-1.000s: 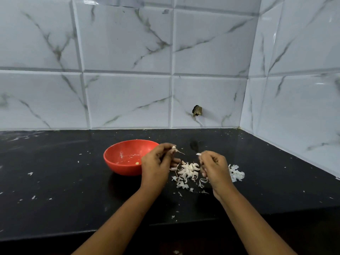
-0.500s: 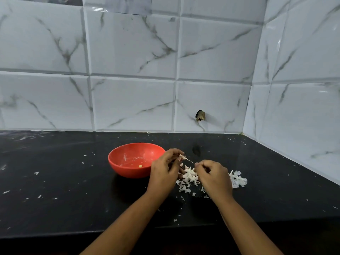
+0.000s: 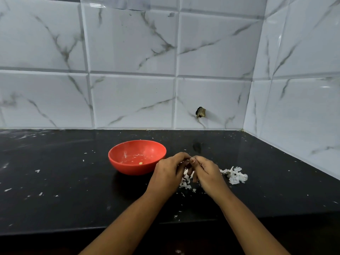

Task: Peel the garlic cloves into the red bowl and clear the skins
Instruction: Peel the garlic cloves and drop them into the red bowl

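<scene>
The red bowl (image 3: 128, 161) stands on the black counter (image 3: 64, 181), with one small peeled clove (image 3: 140, 163) and skin flecks inside. Just right of the bowl my left hand (image 3: 168, 173) and my right hand (image 3: 207, 173) meet fingertip to fingertip, fingers curled around a small garlic clove that is hidden between them. Under both hands lies a pile of white skins (image 3: 186, 180). A second clump of skins (image 3: 234, 174) lies to the right of my right hand.
Small skin flakes are scattered over the counter on the left (image 3: 37, 171) and near the front edge (image 3: 176, 216). Marble-look tiled walls close off the back and right side. A small dark fitting (image 3: 201, 112) sticks out of the back wall.
My hands have come together over the skin pile; before, they were apart with the left one holding a clove up. The view has shifted slightly.
</scene>
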Tool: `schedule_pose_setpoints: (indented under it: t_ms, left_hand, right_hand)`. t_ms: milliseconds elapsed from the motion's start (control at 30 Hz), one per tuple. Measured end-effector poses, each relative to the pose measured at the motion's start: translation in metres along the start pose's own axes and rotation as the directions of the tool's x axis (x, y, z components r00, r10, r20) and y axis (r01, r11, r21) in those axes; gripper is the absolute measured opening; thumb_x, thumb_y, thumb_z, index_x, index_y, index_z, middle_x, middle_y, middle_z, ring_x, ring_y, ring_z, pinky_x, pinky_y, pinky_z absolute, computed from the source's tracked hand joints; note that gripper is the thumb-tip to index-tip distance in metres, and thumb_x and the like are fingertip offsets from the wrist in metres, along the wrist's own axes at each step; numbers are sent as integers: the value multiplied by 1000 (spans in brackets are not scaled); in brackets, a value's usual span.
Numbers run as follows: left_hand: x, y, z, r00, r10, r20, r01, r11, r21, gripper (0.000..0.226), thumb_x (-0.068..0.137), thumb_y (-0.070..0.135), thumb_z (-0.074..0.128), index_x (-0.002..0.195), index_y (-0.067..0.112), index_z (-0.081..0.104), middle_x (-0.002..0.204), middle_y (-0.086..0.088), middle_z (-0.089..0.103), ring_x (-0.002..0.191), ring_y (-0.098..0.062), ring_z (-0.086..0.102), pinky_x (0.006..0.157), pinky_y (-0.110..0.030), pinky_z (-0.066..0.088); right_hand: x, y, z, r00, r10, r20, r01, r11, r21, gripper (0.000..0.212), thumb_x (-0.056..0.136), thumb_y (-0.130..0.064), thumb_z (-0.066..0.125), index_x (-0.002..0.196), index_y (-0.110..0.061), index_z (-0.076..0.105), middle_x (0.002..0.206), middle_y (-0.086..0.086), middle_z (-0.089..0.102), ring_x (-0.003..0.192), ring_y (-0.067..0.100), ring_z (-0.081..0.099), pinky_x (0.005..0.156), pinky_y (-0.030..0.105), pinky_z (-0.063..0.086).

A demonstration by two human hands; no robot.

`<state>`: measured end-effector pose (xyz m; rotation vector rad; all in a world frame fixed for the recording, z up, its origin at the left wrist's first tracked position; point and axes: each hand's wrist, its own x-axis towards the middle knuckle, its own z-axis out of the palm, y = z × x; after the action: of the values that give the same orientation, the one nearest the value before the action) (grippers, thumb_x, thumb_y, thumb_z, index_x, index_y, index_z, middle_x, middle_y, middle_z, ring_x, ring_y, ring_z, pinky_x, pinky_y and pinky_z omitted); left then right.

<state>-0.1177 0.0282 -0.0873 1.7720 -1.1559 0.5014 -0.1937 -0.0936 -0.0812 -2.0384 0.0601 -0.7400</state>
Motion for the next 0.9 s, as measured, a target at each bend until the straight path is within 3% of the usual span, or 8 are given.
schedule_pose_setpoints:
  t_ms: [133, 300, 500, 633, 767, 900]
  left_hand:
    - [0, 2, -2, 999, 33, -24, -32, 999, 26, 17, 93, 18, 59, 108, 21, 67, 87, 10, 71, 72, 0, 63, 68, -19, 52]
    - [2, 5, -4, 997, -20, -68, 8, 984, -175, 13, 88, 6, 64, 94, 14, 72, 72, 26, 65, 58, -2, 63, 56, -14, 49]
    - [4, 6, -4, 993, -121, -17, 105, 917, -386, 32, 88, -2, 60, 86, 28, 68, 70, 12, 69, 55, -11, 65, 51, -20, 50]
    - [5, 2, -2, 983, -183, -17, 162, 908, -386, 25, 89, -1, 60, 86, 23, 68, 68, 5, 68, 54, -17, 65, 50, -25, 53]
    - [3, 0, -2, 984, -173, -48, 160, 966, -204, 15, 89, 2, 62, 94, 12, 71, 72, 7, 67, 53, -13, 66, 52, -21, 54]
    - [3, -1, -2, 986, -162, -35, 154, 974, -169, 13, 89, 3, 62, 94, 11, 71, 72, 13, 65, 54, -9, 65, 54, -21, 54]
  right_hand:
    - [0, -2, -1, 1000, -27, -13, 27, 1000, 2, 30, 100, -25, 47, 72, -23, 59, 60, -7, 54, 50, 3, 51, 52, 16, 42]
    - [-1, -5, 1, 1000, 6, 20, -9, 990, 140, 32, 101, -22, 44, 73, -18, 58, 54, -9, 50, 49, 5, 49, 50, 15, 40]
    - [-2, -9, -1, 990, 93, 103, -120, 949, 291, 34, 103, -23, 39, 77, -14, 60, 56, -6, 53, 47, 7, 48, 45, 16, 34]
    - [0, -3, -1, 995, 98, 32, -102, 976, 192, 24, 99, -22, 50, 87, -20, 70, 65, -6, 61, 50, 7, 52, 47, 17, 39]
    - [1, 1, -2, 994, 72, -76, -63, 991, 117, 18, 93, -12, 60, 85, -23, 72, 68, -8, 66, 50, 2, 54, 52, 16, 44]
    - [2, 4, 2, 993, -22, -114, 6, 991, -137, 16, 91, -12, 60, 88, -21, 72, 70, -11, 65, 56, -2, 57, 57, 14, 44]
